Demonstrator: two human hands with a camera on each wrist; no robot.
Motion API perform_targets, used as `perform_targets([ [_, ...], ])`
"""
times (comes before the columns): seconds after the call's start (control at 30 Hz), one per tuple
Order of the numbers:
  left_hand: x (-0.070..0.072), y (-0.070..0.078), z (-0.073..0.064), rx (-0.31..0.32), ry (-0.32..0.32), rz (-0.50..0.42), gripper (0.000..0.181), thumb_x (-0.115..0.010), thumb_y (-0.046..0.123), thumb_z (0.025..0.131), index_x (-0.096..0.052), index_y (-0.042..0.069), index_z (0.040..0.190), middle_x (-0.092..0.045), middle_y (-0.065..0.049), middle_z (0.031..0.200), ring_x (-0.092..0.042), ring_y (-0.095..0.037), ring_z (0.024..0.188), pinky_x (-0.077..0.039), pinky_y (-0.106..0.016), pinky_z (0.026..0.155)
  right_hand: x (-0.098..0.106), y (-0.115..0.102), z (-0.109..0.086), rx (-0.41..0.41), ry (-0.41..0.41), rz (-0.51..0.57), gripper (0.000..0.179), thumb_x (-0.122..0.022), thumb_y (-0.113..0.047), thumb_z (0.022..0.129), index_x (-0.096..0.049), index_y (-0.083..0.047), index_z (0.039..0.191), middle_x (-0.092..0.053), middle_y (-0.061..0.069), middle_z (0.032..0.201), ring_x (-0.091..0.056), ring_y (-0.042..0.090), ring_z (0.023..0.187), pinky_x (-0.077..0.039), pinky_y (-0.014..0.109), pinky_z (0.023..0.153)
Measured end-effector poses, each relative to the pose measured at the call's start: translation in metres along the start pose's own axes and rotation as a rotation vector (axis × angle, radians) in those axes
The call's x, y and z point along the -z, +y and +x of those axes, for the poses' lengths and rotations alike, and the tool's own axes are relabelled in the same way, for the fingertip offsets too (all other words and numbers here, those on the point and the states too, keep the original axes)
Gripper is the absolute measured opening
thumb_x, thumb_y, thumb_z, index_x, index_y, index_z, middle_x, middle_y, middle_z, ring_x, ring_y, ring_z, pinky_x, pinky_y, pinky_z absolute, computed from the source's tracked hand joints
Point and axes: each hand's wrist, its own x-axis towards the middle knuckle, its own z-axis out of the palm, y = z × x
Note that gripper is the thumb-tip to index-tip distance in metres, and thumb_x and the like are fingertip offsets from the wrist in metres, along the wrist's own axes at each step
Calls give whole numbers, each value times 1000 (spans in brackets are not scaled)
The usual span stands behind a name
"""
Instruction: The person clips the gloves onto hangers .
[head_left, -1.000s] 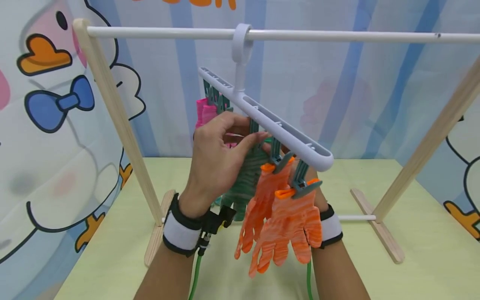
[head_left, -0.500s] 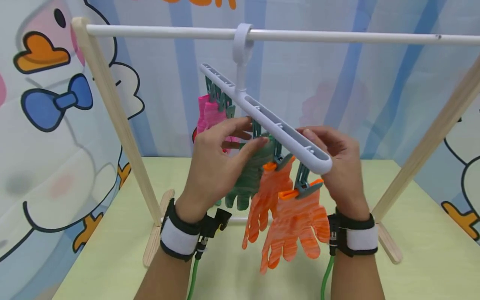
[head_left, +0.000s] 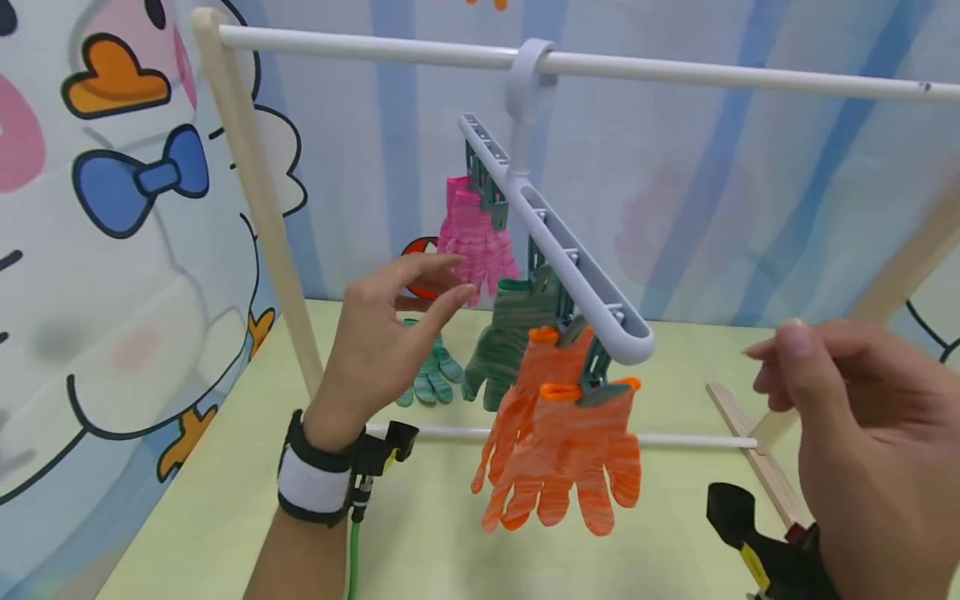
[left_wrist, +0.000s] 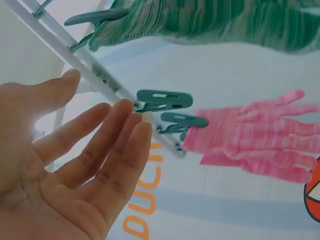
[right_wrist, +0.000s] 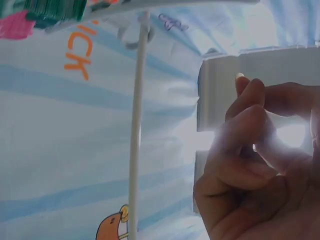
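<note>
My left hand is raised just left of the hanger, thumb and fingers apart with nothing between them. A dark green striped glove hangs from a clip right of its fingertips. Two orange gloves dangle nearer me, each clipped at its cuff. Pink gloves hang at the hanger's far end; in the left wrist view, a bare green clip shows beside them. My right hand is off to the right, apart from the hanger, its fingers loosely bent and holding nothing.
A teal striped glove lies on the pale yellow table behind my left hand. The hanger hooks over a white rod on a wooden frame. A low white bar crosses underneath.
Both hands have come away from the green glove and its clip. The left drew back left, the right swung out to the far right. The green glove now hangs free on the hanger.
</note>
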Motion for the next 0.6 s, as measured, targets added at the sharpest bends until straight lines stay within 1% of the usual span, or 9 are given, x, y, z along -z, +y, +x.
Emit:
perform_targets([
  [0.1,9,5,-4,4,-54,-27,31,-74,23,95,-70,11,123,-75,-1,106,-69,-12,96,-62,-33,85,-8,-11,-17,0,-105,54,13,-62,5,97,-69,13,89,-66,10,75,-59,17,67,-50,21,65],
  [0.13,9,8,-5,1,-81,-50,31,-75,23,94,-71,12,123,-74,0,105,-69,-10,96,-61,-32,85,-10,-11,-22,38,-144,133,9,-62,10,94,-69,12,89,-66,11,76,-60,18,69,-51,21,65],
  [0.17,9,13,-7,-6,-106,-76,30,-75,22,94,-71,12,122,-74,1,104,-69,-9,96,-61,-31,85,-14,-19,-27,67,-183,105,10,-61,11,94,-70,9,90,-66,10,76,-60,17,69,-51,21,64],
  [0.2,10,17,-9,-20,-130,-99,30,-76,21,93,-71,12,121,-74,1,103,-69,-8,96,-61,-30,85,-19,-26,-32,98,-224,171,12,-61,14,92,-71,8,89,-65,9,74,-59,16,69,-51,21,63],
  [0.27,10,25,-12,-60,-161,-127,34,-79,20,90,-71,12,122,-74,2,105,-68,-8,98,-61,-28,85,-29,-43,-40,171,-299,134,16,-64,14,90,-72,0,89,-64,4,74,-56,11,68,-47,21,62],
  [0.3,10,28,-13,-84,-171,-133,36,-80,20,89,-70,12,123,-74,1,106,-68,-8,98,-61,-28,85,-32,-44,-43,232,-361,186,19,-65,17,87,-72,0,90,-64,3,75,-55,9,68,-45,20,60],
  [0.37,10,31,-15,-127,-194,-132,39,-82,20,87,-70,11,122,-74,1,109,-68,-8,98,-61,-27,85,-39,-48,-52,284,-487,151,25,-69,13,86,-72,-10,97,-64,-4,78,-55,4,68,-43,16,56],
  [0.5,8,36,-17,-158,-256,-135,41,-84,18,85,-70,12,122,-72,3,109,-69,-8,93,-61,-26,82,-54,-28,-75,365,-747,11,34,-75,-9,90,-68,-31,115,-62,-21,93,-55,-9,78,-44,5,61],
  [0.6,4,38,-18,-169,-281,-149,40,-84,12,85,-70,10,122,-71,2,105,-68,-6,88,-61,-24,78,-69,-6,-89,402,-896,-29,30,-73,-23,95,-64,-38,120,-61,-28,101,-55,-14,82,-44,1,65],
])
